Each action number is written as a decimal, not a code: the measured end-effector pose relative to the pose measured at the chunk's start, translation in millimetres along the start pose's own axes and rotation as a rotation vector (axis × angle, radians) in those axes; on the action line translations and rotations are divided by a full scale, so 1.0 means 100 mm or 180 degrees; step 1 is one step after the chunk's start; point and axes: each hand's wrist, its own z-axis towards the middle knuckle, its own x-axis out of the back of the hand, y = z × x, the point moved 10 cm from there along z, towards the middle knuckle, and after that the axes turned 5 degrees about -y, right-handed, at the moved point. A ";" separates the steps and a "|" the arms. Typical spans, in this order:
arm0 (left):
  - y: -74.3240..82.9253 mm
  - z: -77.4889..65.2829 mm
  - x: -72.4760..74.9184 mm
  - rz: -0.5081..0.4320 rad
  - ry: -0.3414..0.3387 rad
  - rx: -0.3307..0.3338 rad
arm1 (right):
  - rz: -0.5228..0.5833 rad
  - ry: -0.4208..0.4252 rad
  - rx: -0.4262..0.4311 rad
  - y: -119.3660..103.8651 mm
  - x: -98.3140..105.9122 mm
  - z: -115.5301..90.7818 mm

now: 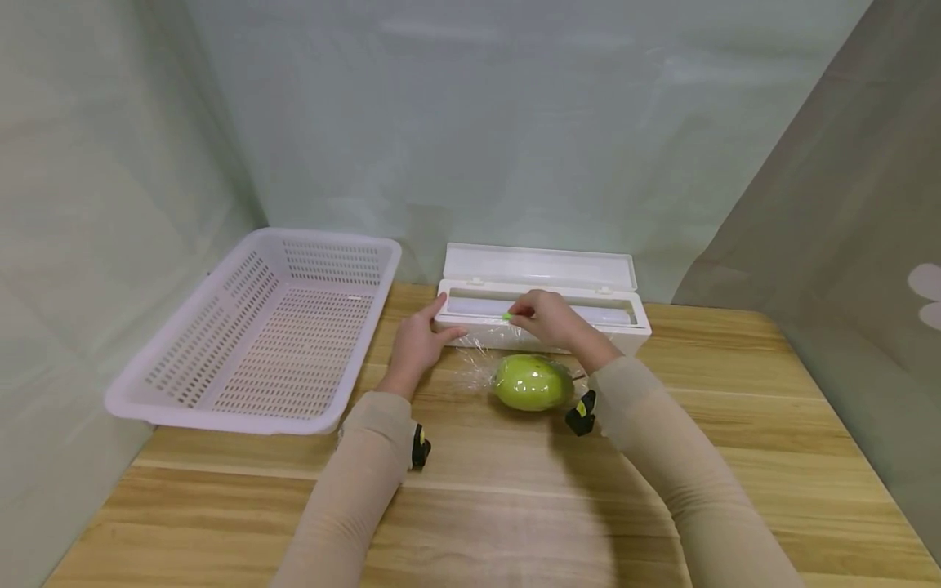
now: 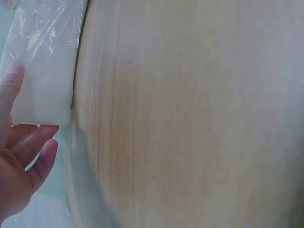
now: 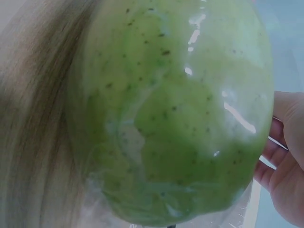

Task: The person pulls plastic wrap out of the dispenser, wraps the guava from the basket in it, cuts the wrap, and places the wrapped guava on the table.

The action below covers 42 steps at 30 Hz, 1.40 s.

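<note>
While one end of a white box (image 1: 507, 336) is gripped by the left hand (image 1: 419, 343), a small green slider (image 1: 506, 316) on its front edge is pinched between the fingers of the right hand (image 1: 550, 317), as shown in the head view. The lid (image 1: 540, 265) is swung open at the back, and a roll (image 1: 595, 314) is seen inside. Clear film (image 1: 474, 367) is draped down the front and stretched round a green fruit (image 1: 531, 382), which is set on the wooden surface (image 1: 485, 490) just in front of the box. At the left, a white slotted basket (image 1: 220, 418) is placed.

In the left wrist view, the thumb is laid on the film-covered face, and the other fingers are placed by the box's end.

In the right wrist view, much of the frame is filled by the fruit, its speckled skin covered by shiny film; what is grasped by the fingers is hidden behind it.
</note>
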 end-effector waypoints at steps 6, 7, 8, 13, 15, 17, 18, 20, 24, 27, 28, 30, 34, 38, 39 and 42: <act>-0.01 0.01 0.00 0.0014 -0.0014 0.0005 | -0.0006 0.0021 0.0001 0.01 0.00 0.00; -0.01 0.01 -0.01 0.0015 -0.0019 0.0005 | -0.0009 0.0021 -0.0005 0.01 0.01 0.00; -0.01 0.01 -0.01 0.0011 -0.0031 0.0003 | -0.0011 0.0019 -0.0010 0.01 0.01 -0.01; -0.01 0.01 -0.01 0.0024 -0.0022 -0.0011 | 0.0004 0.0001 -0.0036 0.02 0.01 -0.01; 0.00 0.02 0.00 0.0024 -0.0013 -0.0019 | 0.0002 0.0004 -0.0046 0.03 0.01 -0.02; 0.00 0.02 0.00 0.0014 -0.0021 -0.0037 | 0.0000 0.0014 -0.0048 0.03 0.02 -0.02; 0.01 0.02 0.00 0.0007 -0.0023 -0.0043 | -0.0001 0.0017 -0.0047 0.04 0.02 -0.02; 0.00 0.02 0.00 0.0001 -0.0035 -0.0037 | 0.0002 0.0022 -0.0044 0.04 0.02 -0.03; -0.01 0.01 -0.01 -0.0027 -0.0066 -0.0011 | 0.0035 0.0007 -0.0090 0.06 0.01 -0.03; -0.02 0.01 -0.02 -0.0037 -0.0074 0.0004 | 0.0063 -0.0008 -0.0133 0.08 0.00 -0.04; -0.02 0.01 -0.02 -0.0040 -0.0069 0.0005 | 0.0069 -0.0012 -0.0144 0.09 0.00 -0.04; -0.02 0.01 -0.02 -0.0049 -0.0066 0.0008 | 0.0084 -0.0006 -0.0156 0.10 0.00 -0.04; -0.02 0.00 -0.01 -0.0066 -0.0071 0.0030 | 0.0087 0.0010 -0.0128 0.09 0.00 -0.05; -0.02 -0.01 -0.02 -0.0090 -0.0096 0.0069 | 0.0065 0.0041 -0.0105 0.10 0.01 -0.05; -0.01 -0.02 -0.02 -0.0102 -0.0105 0.0072 | 0.0063 0.0045 -0.0094 0.09 0.01 -0.06; 0.00 -0.02 -0.01 -0.0097 -0.0103 0.0076 | 0.0061 0.0056 -0.0082 0.10 0.01 -0.07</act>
